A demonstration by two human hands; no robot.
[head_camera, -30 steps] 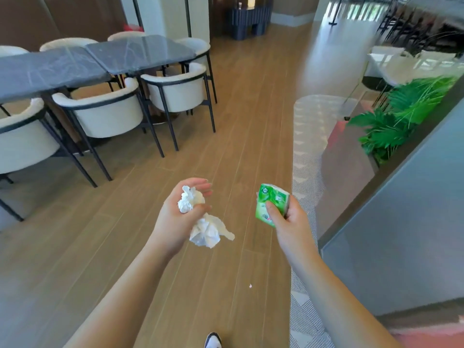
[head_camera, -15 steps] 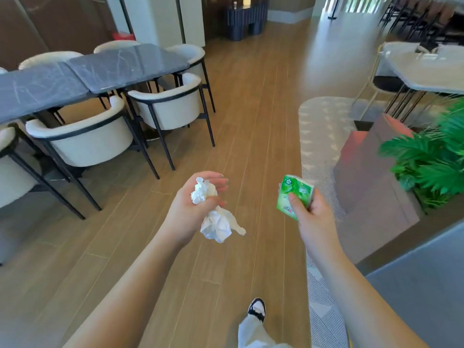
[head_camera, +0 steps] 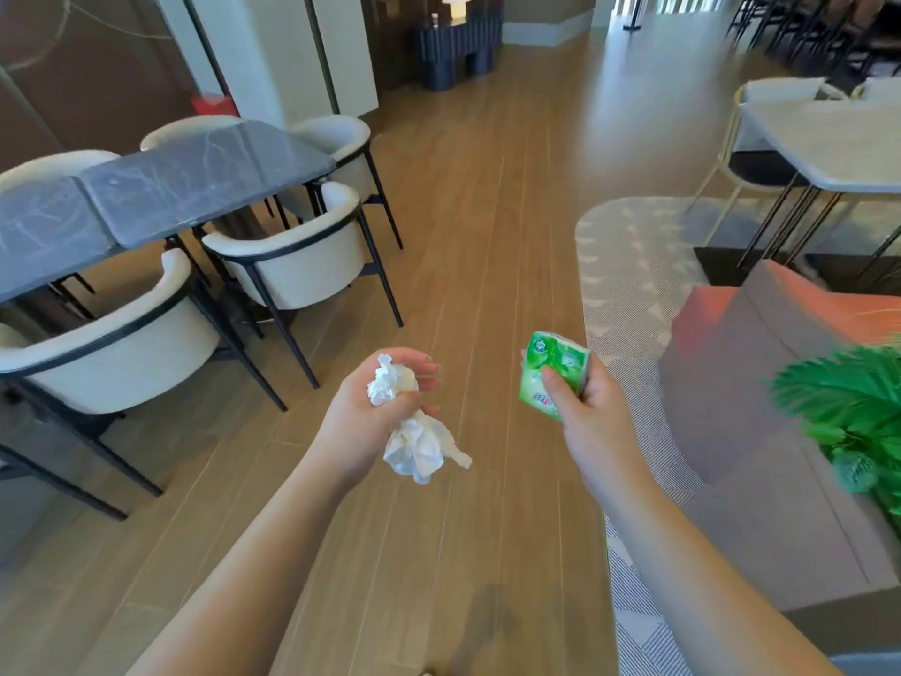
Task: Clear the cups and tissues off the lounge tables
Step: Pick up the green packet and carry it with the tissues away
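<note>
Head view, looking down over both forearms above a wooden plank floor (head_camera: 487,236). The left hand (head_camera: 363,412) is curled shut around crumpled white tissues (head_camera: 414,444) — one wad shows between thumb and fingers at the top of the fist, and a larger wad hangs out below the palm, clear of the floor. The right hand (head_camera: 592,400) is clamped on a small green tissue pack (head_camera: 548,373), thumb pressed across its printed face, the pack tilted with its upper end leaning toward the left hand; the two hands are near each other but not touching. To the left stands a dark marbled table (head_camera: 161,187), its near right corner pointing toward the open floor, with cream armchairs (head_camera: 297,256) on black frames tucked along its near edge and far edge. At upper right a pale table (head_camera: 829,143) on thin dark legs stands over a patterned grey rug (head_camera: 629,265), whose rounded corner reaches the plank floor. A grey block with an orange top (head_camera: 760,383) sits at the right, and green fronded leaves of a plant (head_camera: 848,407) — blurred — overlap its near side. A dark ribbed cabinet (head_camera: 458,46) carrying a small lamp (head_camera: 456,2) stands at the far end of the floor.
</note>
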